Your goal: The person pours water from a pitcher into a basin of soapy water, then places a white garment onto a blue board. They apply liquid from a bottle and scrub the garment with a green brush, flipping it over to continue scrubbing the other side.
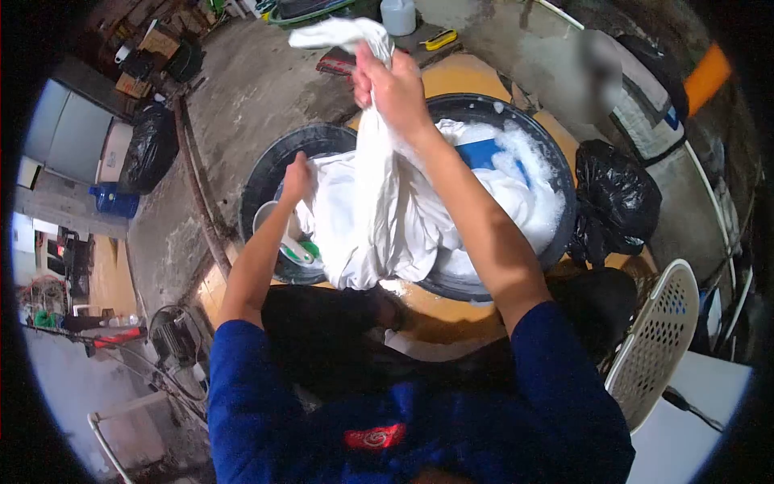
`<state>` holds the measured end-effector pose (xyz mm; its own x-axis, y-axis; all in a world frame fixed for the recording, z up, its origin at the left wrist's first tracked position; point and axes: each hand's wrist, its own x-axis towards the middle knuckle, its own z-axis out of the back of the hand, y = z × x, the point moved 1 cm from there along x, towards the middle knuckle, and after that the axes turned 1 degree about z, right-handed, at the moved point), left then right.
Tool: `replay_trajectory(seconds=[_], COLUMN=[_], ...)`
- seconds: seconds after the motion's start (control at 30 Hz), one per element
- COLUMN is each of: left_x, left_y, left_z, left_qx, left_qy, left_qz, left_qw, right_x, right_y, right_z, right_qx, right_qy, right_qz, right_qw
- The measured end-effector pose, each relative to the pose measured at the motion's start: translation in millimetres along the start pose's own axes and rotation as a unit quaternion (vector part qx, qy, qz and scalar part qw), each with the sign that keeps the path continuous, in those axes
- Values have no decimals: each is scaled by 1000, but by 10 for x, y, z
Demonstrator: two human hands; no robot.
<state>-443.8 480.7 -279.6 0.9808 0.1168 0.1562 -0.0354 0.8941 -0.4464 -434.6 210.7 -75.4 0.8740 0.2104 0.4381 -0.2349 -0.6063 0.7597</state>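
A wet-looking white cloth (pixel 375 185) stretches between my hands above two dark tubs. My right hand (pixel 391 87) is raised, its fingers wrapped around a bunched, twisted part of it, and a loose end flops over to the left. Lower down, my left hand (pixel 298 179) is closed at the cloth's left edge, over the smaller tub (pixel 260 165). A white and green brush (pixel 303 252) lies inside that tub beside a white round container (pixel 264 213). The larger tub (pixel 567 198) holds suds (pixel 540 173), more white fabric and a blue item (pixel 479 152).
Black plastic bags (pixel 617 198) sit right of the tubs. A cream perforated plastic chair or basket (pixel 661 339) stands at lower right. Beyond the tubs are a white jug (pixel 397 16) and a yellow tool (pixel 439 39). A long pole (pixel 197 177) lies along the left.
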Motion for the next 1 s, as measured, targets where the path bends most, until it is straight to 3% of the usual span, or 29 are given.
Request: replay_trajectory(seconds=[0.13, 0.17, 0.2, 0.27, 0.33, 0.37, 0.4, 0.47, 0.5, 0.53, 0.6, 0.63, 0.7, 0.77, 0.8, 0.87, 0.93, 1.0], left_x=[34, -29, -91, -240, -337, -422, -516, -777, -791, -828, -794, -832, -963, -1091, -1170, -1175, -1252, -1232], left_y=[885, 967, 907, 550, -39, -381, -720, -1257, -1299, -1485, -1498, -1500, -1339, -1309, -1374, -1054, -1147, -936], left_z=[-37, -65, -46, 98, 278, 281, 294, 174, -29, -20, 66, 99, 258, 570, 807, 935, 1283, 1477], left_qx=[11, 14, 50, 119, 47, -88, -157, -270, -238, -281, -360, -388, -367, -387, -388, -402, -472, -418], left_qy=[-21, -9, -31, -75, -112, -46, 109, 223, 101, 14, 172, 111, 123, 130, 132, 121, 123, 124], left_qz=[97, 129, 101, 43, -167, -147, -91, -28, -173, -168, 87, 65, 120, 142, 147, 127, 152, 130], left_qw=[995, 991, 993, 989, 979, 984, 977, 936, 950, 945, 913, 913, 914, 902, 900, 899, 860, 891], right_x=[-327, -453, -562, -624, -536, -470, -423, -417, -404, -397, -487, -507, -766, -1026, -1263, -1695, -1860, -1927], right_y=[-609, -743, -856, -900, -873, -807, -761, -492, -500, -596, -654, -621, -591, -827, -892, -960, -1038, -1022], right_z=[529, 678, 821, 950, 991, 889, 699, 222, 104, 50, 80, 215, 626, 1416, 1755, 2151, 2296, 2425], right_qx=[-233, -235, -237, -189, -82, -69, -38, -16, -22, -3, -86, -258, -420, -610, -657, -715, -728, -721], right_qy=[-59, -68, -78, -115, -171, -163, -174, -126, -75, -5, 117, 178, 244, 322, 304, 151, 72, 2], right_qz=[-84, -78, -71, -71, -80, -89, -96, -105, -133, -124, -122, -113, -96, -189, -273, -284, -222, -183], right_qw=[967, 966, 966, 973, 979, 980, 979, 986, 988, 992, 982, 943, 869, 699, 634, 621, 645, 668])
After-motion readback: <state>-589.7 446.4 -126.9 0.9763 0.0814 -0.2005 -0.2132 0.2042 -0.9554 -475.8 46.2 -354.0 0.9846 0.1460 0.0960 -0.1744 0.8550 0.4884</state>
